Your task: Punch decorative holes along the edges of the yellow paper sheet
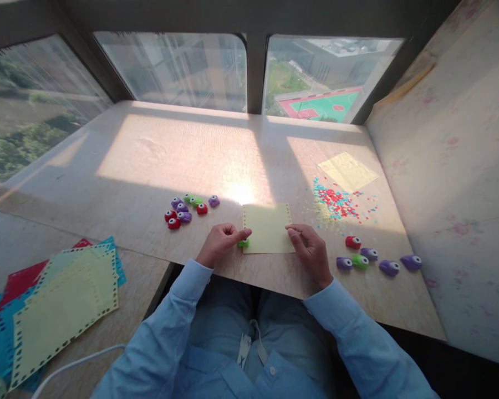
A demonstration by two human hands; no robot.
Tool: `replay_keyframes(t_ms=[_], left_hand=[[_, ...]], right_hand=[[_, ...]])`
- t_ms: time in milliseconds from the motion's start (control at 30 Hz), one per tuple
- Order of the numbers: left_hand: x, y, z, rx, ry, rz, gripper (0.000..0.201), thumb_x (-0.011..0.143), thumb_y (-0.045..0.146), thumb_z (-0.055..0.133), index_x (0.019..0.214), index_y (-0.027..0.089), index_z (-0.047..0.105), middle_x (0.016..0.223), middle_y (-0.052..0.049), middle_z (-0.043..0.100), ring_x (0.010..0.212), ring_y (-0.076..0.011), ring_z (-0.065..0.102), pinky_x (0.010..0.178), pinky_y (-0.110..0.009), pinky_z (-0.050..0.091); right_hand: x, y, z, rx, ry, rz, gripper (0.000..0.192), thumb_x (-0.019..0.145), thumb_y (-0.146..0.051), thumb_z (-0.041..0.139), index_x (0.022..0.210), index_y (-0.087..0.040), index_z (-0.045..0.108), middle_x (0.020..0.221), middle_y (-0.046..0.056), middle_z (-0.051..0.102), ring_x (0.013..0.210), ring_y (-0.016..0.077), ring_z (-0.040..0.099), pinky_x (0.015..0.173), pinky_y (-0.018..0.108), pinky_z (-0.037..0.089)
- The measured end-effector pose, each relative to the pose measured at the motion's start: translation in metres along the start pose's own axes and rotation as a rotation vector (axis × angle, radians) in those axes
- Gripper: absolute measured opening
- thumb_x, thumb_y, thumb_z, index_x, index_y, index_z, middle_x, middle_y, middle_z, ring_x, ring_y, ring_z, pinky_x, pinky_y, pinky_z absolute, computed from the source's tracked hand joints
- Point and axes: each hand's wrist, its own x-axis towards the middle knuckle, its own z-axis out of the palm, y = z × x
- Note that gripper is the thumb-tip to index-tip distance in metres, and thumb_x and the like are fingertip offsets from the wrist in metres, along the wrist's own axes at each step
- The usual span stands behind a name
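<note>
Sunlit stone tabletop (158, 160) runs below a band of windows, and you sit at its near edge with the work straight in front of you. Your yellow sheet (268, 227) lies flat just inside that near edge, close to the middle of it, roughly square, with punched holes along its top and left edges. It sits between your two hands, so neither has to reach. Your left hand (220, 244) is curled at the sheet's lower left corner, fingers pinching a small green punch (243, 243) against that corner. Your right hand (310, 246) rests at the sheet's right edge, fingers bent and pressing the paper down; it holds nothing else that you can see. The left hand is the one on the tool.

Further out, a cluster of red, purple and green punches (185, 209) sits to the left of the sheet, and another row of punches (374, 260) lies along the near edge to your right. Red, blue and yellow confetti (336, 202) is scattered beyond your right hand, with a plain yellow sheet (348, 170) behind it. A stack of punched coloured sheets (54, 305) rests on the lower surface at your far left.
</note>
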Motion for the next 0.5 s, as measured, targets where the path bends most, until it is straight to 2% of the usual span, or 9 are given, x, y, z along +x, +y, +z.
replay_keyframes(t_ms=[200, 300, 400, 500], left_hand=[[0.0031, -0.0045, 0.0014, 0.027, 0.0, 0.012, 0.057, 0.059, 0.061, 0.078, 0.052, 0.019, 0.039, 0.048, 0.008, 0.034, 0.046, -0.0052, 0.028, 0.045, -0.021, 0.022], [0.0042, -0.0064, 0.0013, 0.024, 0.006, 0.029, 0.052, 0.06, 0.058, 0.078, 0.058, 0.019, 0.045, 0.05, 0.007, 0.042, 0.046, -0.0057, 0.032, 0.045, -0.02, 0.023], [0.0046, -0.0071, 0.0018, 0.039, 0.003, 0.039, 0.045, 0.063, 0.054, 0.076, 0.067, 0.019, 0.05, 0.052, 0.006, 0.049, 0.046, -0.007, 0.037, 0.046, -0.021, 0.026], [0.004, -0.0047, 0.0042, 0.109, -0.018, 0.03, 0.036, 0.071, 0.047, 0.072, 0.068, 0.019, 0.049, 0.052, 0.005, 0.051, 0.047, -0.009, 0.042, 0.048, -0.022, 0.029]], right_hand=[[-0.0003, 0.0004, -0.0002, 0.045, 0.012, 0.04, 0.026, 0.092, -0.042, 0.056, 0.094, -0.021, 0.07, 0.096, 0.008, 0.071, 0.09, 0.0232, 0.066, 0.083, 0.039, 0.051], [-0.0004, 0.0, -0.0002, 0.041, 0.013, 0.044, 0.026, 0.091, -0.043, 0.056, 0.093, -0.021, 0.07, 0.094, 0.007, 0.072, 0.088, 0.0231, 0.066, 0.082, 0.039, 0.051], [-0.0003, -0.0009, 0.0002, 0.042, 0.013, 0.051, 0.027, 0.091, -0.044, 0.056, 0.091, -0.021, 0.07, 0.092, 0.007, 0.072, 0.086, 0.023, 0.066, 0.081, 0.039, 0.051], [-0.0002, -0.002, 0.0005, 0.052, 0.014, 0.058, 0.028, 0.09, -0.045, 0.056, 0.09, -0.021, 0.071, 0.091, 0.007, 0.072, 0.085, 0.0229, 0.066, 0.08, 0.038, 0.051]])
